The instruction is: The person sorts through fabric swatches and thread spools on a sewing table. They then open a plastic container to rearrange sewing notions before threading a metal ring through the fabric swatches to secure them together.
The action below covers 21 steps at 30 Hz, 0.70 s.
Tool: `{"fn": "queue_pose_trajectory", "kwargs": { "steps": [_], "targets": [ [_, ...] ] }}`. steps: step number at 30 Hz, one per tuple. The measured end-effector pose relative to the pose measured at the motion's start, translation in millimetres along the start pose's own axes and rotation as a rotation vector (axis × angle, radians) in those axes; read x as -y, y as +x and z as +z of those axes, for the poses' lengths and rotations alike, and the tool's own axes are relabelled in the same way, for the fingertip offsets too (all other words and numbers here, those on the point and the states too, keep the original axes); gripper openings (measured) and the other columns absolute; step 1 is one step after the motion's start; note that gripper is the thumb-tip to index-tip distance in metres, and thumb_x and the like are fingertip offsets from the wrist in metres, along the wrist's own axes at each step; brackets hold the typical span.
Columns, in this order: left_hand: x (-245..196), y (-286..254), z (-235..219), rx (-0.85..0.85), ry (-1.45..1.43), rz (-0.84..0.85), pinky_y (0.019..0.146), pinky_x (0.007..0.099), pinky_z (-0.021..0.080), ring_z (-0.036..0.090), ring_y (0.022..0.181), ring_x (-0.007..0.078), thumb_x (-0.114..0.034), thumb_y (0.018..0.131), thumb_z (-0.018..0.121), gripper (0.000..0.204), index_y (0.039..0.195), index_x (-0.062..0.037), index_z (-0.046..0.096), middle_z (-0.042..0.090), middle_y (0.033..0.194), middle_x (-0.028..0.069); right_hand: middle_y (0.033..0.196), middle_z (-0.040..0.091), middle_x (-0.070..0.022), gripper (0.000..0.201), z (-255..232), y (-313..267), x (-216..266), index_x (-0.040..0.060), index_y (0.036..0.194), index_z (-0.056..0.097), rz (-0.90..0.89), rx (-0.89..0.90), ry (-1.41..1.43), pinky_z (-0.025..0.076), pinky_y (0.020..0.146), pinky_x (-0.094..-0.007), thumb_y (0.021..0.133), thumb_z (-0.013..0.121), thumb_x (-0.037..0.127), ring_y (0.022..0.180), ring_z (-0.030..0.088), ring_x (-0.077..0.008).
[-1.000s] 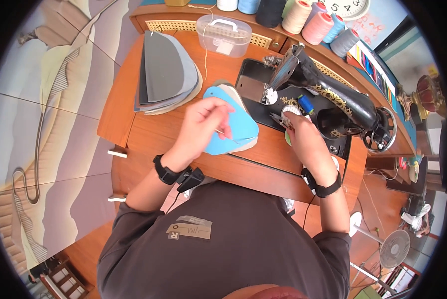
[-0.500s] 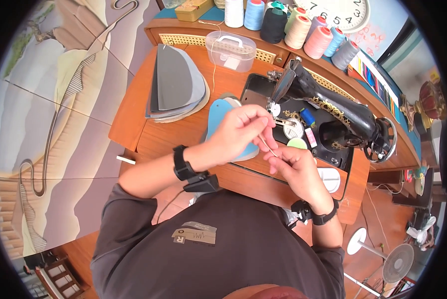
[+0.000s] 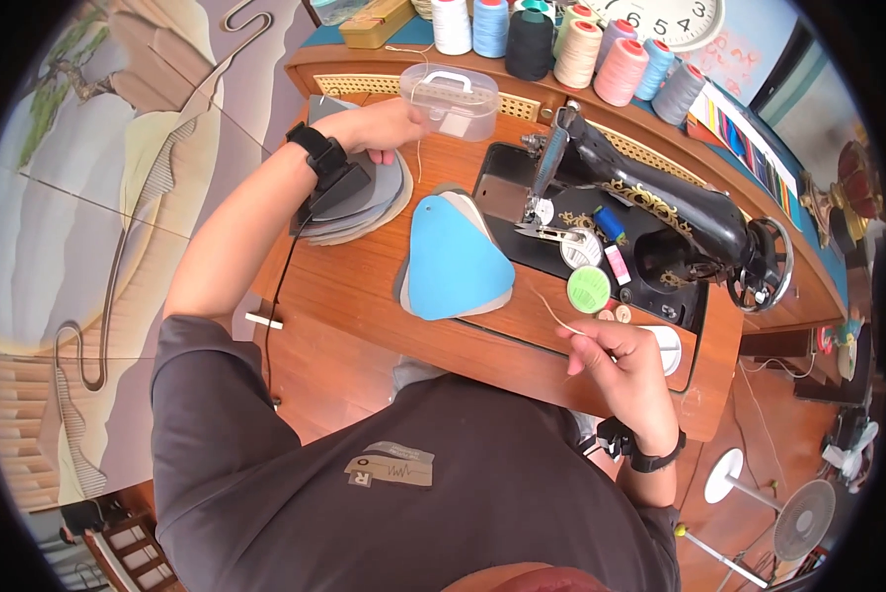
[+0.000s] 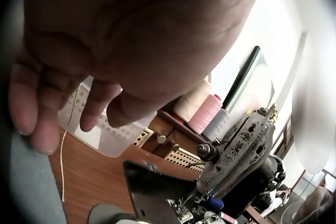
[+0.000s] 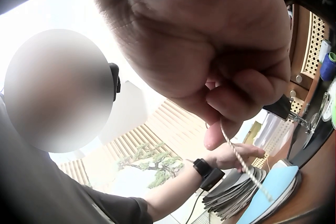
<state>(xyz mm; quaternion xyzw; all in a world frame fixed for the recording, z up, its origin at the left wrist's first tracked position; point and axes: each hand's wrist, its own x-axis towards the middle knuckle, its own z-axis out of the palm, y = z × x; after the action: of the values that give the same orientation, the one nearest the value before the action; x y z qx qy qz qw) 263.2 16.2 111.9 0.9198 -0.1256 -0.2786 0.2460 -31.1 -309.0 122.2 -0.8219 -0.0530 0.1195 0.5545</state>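
In the head view my left hand (image 3: pixel 379 128) reaches over the grey stack of cut pieces (image 3: pixel 369 202), beside the clear plastic box (image 3: pixel 467 96). Its fingers hang loosely bent in the left wrist view, near a hanging thread (image 4: pixel 63 166); no contact with it can be made out. My right hand (image 3: pixel 620 370) pinches a short pale cord (image 3: pixel 551 308) between thumb and fingers, over the table's front edge. One end of the cord (image 5: pixel 244 163) sticks out from the fingertips in the right wrist view. Between the hands lies a blue rounded piece (image 3: pixel 458 261) on other pieces.
A black sewing machine (image 3: pixel 665 202) stands at the right, with snips (image 3: pixel 551 234), a blue spool (image 3: pixel 609 225) and a green disc (image 3: pixel 589 289) near it. Several thread cones (image 3: pixel 620 72) line the back shelf. A white round case (image 3: pixel 665 347) sits beside my right hand.
My left hand has left my right hand and moved back-left over the grey stack. The snips were let go by the machine; my right hand, moved toward the front edge, now holds the cord.
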Motion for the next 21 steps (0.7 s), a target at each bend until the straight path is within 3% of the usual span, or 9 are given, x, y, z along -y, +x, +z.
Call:
{"fn": "queue_pose_trajectory", "kwargs": {
  "steps": [4,8,11,14,17,21],
  "targets": [
    [2.5,-4.1,-8.7,-0.012,-0.29,0.064,0.053,0.024,0.045,0.059,0.057,0.0094,-0.029,0.1,0.054,0.036,0.115,0.0,0.07,0.072,0.106,0.007,0.075,0.068,-0.0025,0.018,-1.6,-15.3,-1.5,-0.0022,0.112,0.074,0.035,-0.038,0.05,0.048,0.065,-0.0243,0.102,0.062,0.006,0.069,0.059,-0.0067],
    [-2.2,-4.8,-42.2,-0.132,-0.219,0.04,0.051,0.0224,0.041,0.059,0.057,0.0065,-0.028,0.099,0.055,0.033,0.103,0.0003,0.072,0.073,0.095,0.0047,0.075,0.07,-0.0033,0.018,-1.0,-30.7,-9.9,-0.0024,0.113,0.074,0.07,-0.066,0.144,0.049,0.064,-0.0236,0.101,0.063,0.005,0.069,0.061,-0.0069],
    [4.3,5.0,-54.7,-0.159,-0.323,-0.036,0.05,0.0232,0.048,0.063,0.062,0.0092,-0.025,0.098,0.056,0.028,0.105,-0.0008,0.066,0.07,0.107,0.0071,0.075,0.071,-0.004,0.018,1.0,-40.6,-18.1,-0.0026,0.113,0.075,0.108,-0.105,0.236,0.05,0.065,-0.0229,0.101,0.063,0.005,0.069,0.063,-0.0072],
    [-1.1,3.1,-40.5,0.062,-0.518,-0.085,0.058,0.0293,0.06,0.072,0.076,0.0176,-0.022,0.1,0.057,0.029,0.119,-0.0004,0.06,0.064,0.12,0.0089,0.075,0.071,-0.0046,0.018,-0.9,-45.7,-24.3,-0.0024,0.113,0.075,0.121,-0.129,0.283,0.051,0.066,-0.0226,0.101,0.064,0.007,0.07,0.064,-0.0075],
    [11.2,13.8,-32.1,0.185,-0.69,-0.002,0.059,0.0293,0.061,0.072,0.078,0.0175,-0.02,0.102,0.055,0.025,0.119,-0.0011,0.06,0.064,0.12,0.0092,0.075,0.072,-0.0049,0.019,-4.0,-46.7,-25.7,-0.0024,0.113,0.075,0.127,-0.127,0.296,0.052,0.067,-0.0227,0.101,0.064,0.007,0.07,0.065,-0.0077],
    [22.3,18.9,-51.8,0.196,-0.721,-0.007,0.047,0.0218,0.045,0.063,0.062,0.009,-0.019,0.102,0.057,0.018,0.102,-0.0038,0.067,0.071,0.092,0.004,0.076,0.072,-0.0051,0.019,-8.2,-44.5,-24.2,-0.0024,0.114,0.074,0.108,-0.097,0.274,0.052,0.067,-0.023,0.101,0.064,0.006,0.07,0.065,-0.008]
  ]
}}
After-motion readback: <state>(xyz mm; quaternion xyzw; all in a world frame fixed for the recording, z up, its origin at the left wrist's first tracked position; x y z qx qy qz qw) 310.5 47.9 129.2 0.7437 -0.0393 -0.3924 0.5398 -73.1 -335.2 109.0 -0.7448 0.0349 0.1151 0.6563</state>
